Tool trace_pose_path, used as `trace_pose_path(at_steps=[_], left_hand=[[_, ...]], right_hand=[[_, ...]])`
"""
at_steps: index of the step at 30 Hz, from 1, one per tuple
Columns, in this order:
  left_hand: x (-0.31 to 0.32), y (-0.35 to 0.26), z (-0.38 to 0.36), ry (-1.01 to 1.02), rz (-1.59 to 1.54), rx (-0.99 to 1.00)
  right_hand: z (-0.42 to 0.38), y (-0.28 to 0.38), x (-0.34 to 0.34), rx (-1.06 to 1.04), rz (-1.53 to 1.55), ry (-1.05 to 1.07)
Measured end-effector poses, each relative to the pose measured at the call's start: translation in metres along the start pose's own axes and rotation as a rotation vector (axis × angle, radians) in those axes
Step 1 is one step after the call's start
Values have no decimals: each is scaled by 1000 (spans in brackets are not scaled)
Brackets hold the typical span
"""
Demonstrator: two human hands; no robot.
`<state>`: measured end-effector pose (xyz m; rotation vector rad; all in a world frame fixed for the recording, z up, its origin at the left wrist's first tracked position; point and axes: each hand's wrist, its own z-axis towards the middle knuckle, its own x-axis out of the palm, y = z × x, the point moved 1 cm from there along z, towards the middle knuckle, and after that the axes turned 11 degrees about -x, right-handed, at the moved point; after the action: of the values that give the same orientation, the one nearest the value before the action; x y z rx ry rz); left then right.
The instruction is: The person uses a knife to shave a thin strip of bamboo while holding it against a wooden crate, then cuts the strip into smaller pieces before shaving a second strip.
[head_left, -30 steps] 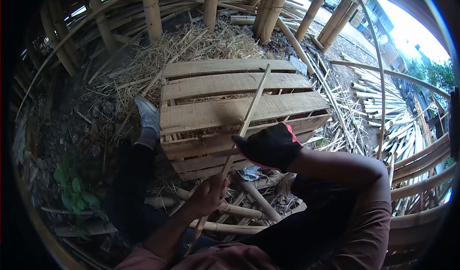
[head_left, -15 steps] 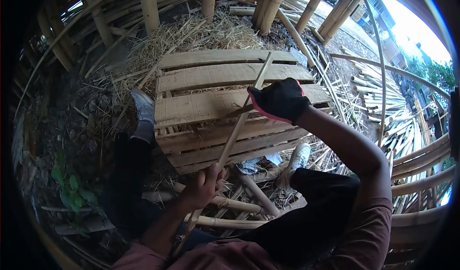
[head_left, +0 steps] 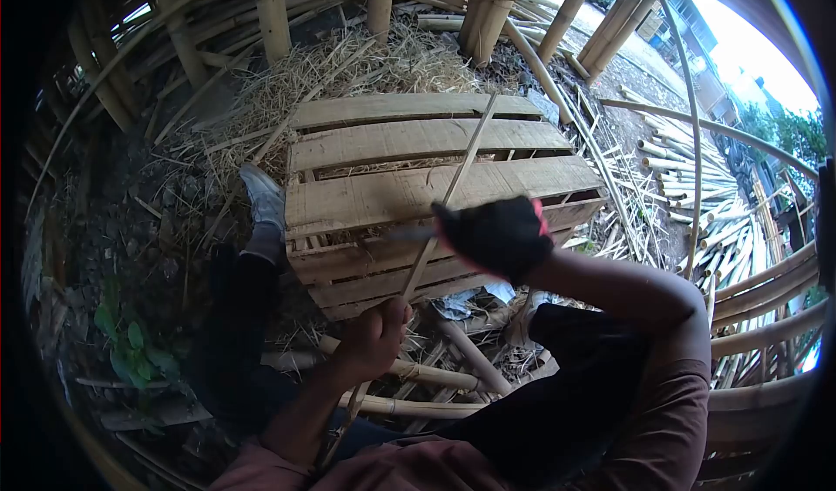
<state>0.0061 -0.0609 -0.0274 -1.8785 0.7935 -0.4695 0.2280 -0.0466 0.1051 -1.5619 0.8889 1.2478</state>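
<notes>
My bare left hand (head_left: 374, 339) is wrapped round a long, thin bamboo strip (head_left: 471, 151). The strip slants up and away over a slatted wooden crate (head_left: 348, 199), its lower end passing under my forearm. My right hand (head_left: 498, 238), in a black glove with red edging, is closed around a knife whose blade (head_left: 407, 233) points left, smeared by motion. The blade crosses the strip in this view, a little above my left hand. The glove hides the knife's handle.
My shoes, one of them the left shoe (head_left: 263, 197), stand on either side of the crate. Bamboo poles (head_left: 418, 404) lie below it, and shavings (head_left: 383, 64) cover the ground behind. Cut bamboo (head_left: 688, 178) is piled at right. Upright posts (head_left: 490, 16) stand at the back.
My right hand and the knife have moved down and slightly left along the strip, toward my left hand. The left hand keeps its hold in nearly the same place.
</notes>
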Motion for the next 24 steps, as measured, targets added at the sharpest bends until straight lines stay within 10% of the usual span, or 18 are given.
trace_pose_path(at_steps=[1,3,4,7,11,17,21,24], left_hand=[[1,0,-1,-4,-6,3],[0,-3,-10,-63,135,75],[-2,-6,-14,-60,140,68],[0,-11,-19,-111,138,54],[-3,-3,-16,-70,89,62],[-5,-1,-20,14,68,20],[-6,-1,-20,107,-50,-61],[-13,-6,-21,158,-225,-320]], right_hand=[[-8,22,-2,-88,170,79],[-12,10,32,-178,219,-410],[23,-37,56,146,-128,-39],[43,-192,-17,705,-86,-253],[22,-185,-27,776,-39,-208],[-3,-4,-8,-194,-68,-83],[-4,19,19,-326,75,-198],[42,-97,31,78,-340,-108]])
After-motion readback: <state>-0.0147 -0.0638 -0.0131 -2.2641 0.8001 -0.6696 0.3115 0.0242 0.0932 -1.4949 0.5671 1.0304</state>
